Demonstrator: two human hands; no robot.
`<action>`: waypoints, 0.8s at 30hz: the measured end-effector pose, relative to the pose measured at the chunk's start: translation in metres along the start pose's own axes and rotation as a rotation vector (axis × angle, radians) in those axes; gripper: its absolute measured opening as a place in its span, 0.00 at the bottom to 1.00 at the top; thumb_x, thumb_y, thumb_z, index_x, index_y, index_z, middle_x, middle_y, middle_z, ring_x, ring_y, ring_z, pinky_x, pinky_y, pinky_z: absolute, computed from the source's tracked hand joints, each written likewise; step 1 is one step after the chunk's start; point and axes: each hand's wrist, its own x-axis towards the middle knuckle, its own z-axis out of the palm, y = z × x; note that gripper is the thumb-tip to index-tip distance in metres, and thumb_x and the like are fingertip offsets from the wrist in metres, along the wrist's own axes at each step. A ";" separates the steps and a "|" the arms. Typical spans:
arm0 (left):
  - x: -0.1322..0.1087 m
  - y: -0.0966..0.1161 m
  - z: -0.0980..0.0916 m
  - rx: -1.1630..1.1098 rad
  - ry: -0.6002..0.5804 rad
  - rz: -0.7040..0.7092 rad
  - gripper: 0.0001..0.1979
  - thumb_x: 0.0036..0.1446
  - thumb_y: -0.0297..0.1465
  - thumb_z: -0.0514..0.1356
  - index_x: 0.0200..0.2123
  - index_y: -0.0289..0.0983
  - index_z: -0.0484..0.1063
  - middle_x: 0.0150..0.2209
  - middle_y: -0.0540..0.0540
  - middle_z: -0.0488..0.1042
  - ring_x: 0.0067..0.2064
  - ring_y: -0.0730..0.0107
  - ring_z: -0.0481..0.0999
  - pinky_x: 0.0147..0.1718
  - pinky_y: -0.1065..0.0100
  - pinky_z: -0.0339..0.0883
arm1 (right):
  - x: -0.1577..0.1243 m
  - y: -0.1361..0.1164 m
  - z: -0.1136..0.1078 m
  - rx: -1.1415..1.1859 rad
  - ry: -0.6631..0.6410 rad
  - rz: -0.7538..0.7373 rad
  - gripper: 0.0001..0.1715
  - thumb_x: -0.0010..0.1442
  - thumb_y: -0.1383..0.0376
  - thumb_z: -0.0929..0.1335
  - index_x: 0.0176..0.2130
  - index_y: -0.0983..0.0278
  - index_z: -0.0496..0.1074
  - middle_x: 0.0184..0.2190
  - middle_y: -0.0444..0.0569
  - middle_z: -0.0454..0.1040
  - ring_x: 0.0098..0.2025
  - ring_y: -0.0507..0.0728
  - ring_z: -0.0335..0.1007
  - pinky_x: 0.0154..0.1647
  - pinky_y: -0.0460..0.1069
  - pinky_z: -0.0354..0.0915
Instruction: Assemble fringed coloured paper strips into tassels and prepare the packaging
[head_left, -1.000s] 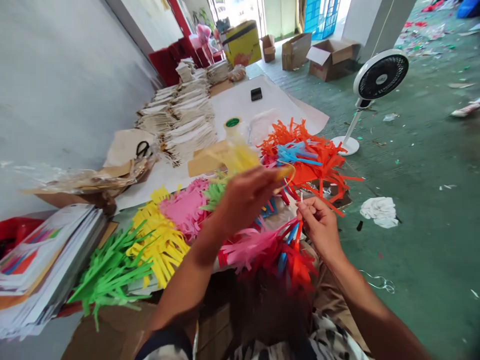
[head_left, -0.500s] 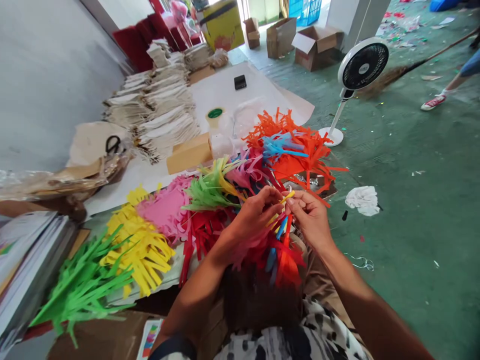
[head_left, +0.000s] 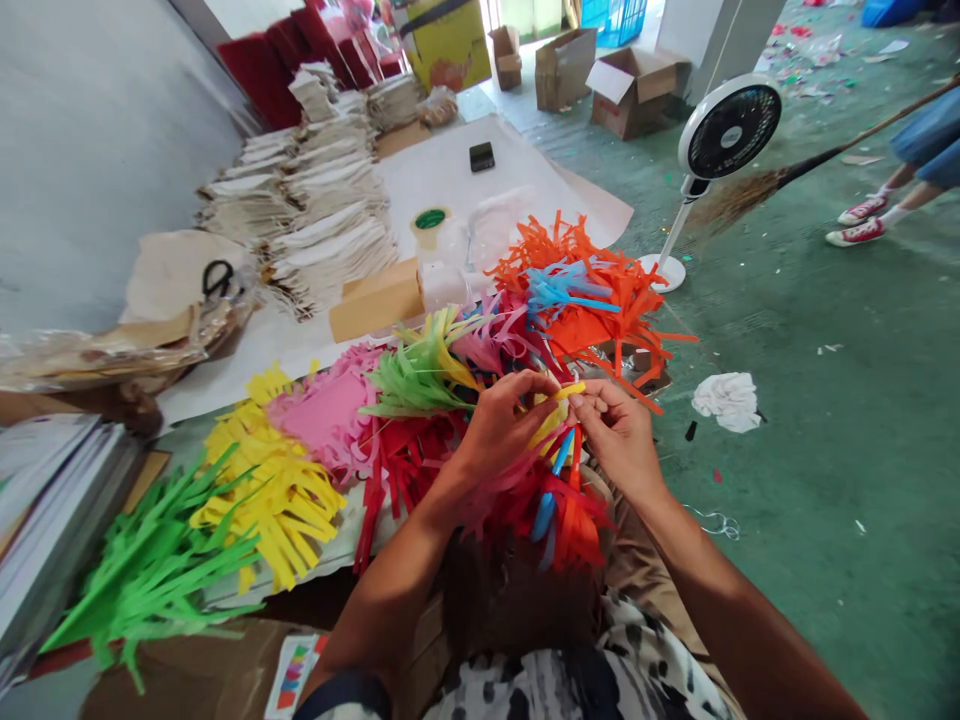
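My left hand (head_left: 510,415) and my right hand (head_left: 619,430) meet above my lap, both closed in a pinch on a twisted yellow paper strip (head_left: 571,391). Below them hangs a bunch of fringed paper tassels (head_left: 559,500) in red, pink, blue and orange. Just beyond my left hand lie a green and yellow tassel (head_left: 420,375) and dark red fringe (head_left: 405,450). Further left on the table are pink fringe (head_left: 322,410), yellow fringe (head_left: 270,510) and green fringe (head_left: 154,560). Orange fringe (head_left: 592,330) with a light blue tassel (head_left: 566,285) lies past my right hand.
Stacks of pale paper (head_left: 330,235), a tape roll (head_left: 429,228), black scissors (head_left: 217,278) and a dark box (head_left: 481,156) are on the table. A white fan (head_left: 727,130) stands on the green floor. At right, a person's legs (head_left: 907,180) are beside a broom (head_left: 757,190).
The yellow strip between my fingers now lies flatter, and my hands have barely shifted. At right, the person has stepped further into view and the broom has swung left.
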 end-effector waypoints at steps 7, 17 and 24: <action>0.005 0.001 -0.004 -0.258 -0.180 -0.147 0.15 0.64 0.44 0.65 0.37 0.37 0.73 0.36 0.48 0.75 0.37 0.70 0.72 0.39 0.68 0.67 | 0.002 0.001 0.001 -0.054 -0.026 0.015 0.15 0.68 0.51 0.70 0.43 0.59 0.77 0.28 0.43 0.73 0.31 0.54 0.68 0.35 0.50 0.64; 0.012 -0.009 0.003 -0.426 -0.098 -0.237 0.23 0.63 0.52 0.64 0.36 0.37 0.69 0.30 0.53 0.67 0.29 0.76 0.63 0.29 0.72 0.60 | -0.006 -0.008 -0.006 -0.234 -0.039 -0.036 0.19 0.73 0.52 0.66 0.35 0.60 0.73 0.25 0.41 0.68 0.27 0.52 0.59 0.31 0.49 0.56; 0.010 -0.007 0.006 -0.383 -0.117 -0.213 0.21 0.65 0.50 0.63 0.36 0.37 0.69 0.31 0.52 0.66 0.31 0.75 0.62 0.30 0.71 0.59 | -0.004 -0.006 -0.005 -0.326 -0.014 -0.011 0.18 0.72 0.51 0.67 0.36 0.60 0.75 0.23 0.40 0.64 0.25 0.52 0.56 0.28 0.49 0.53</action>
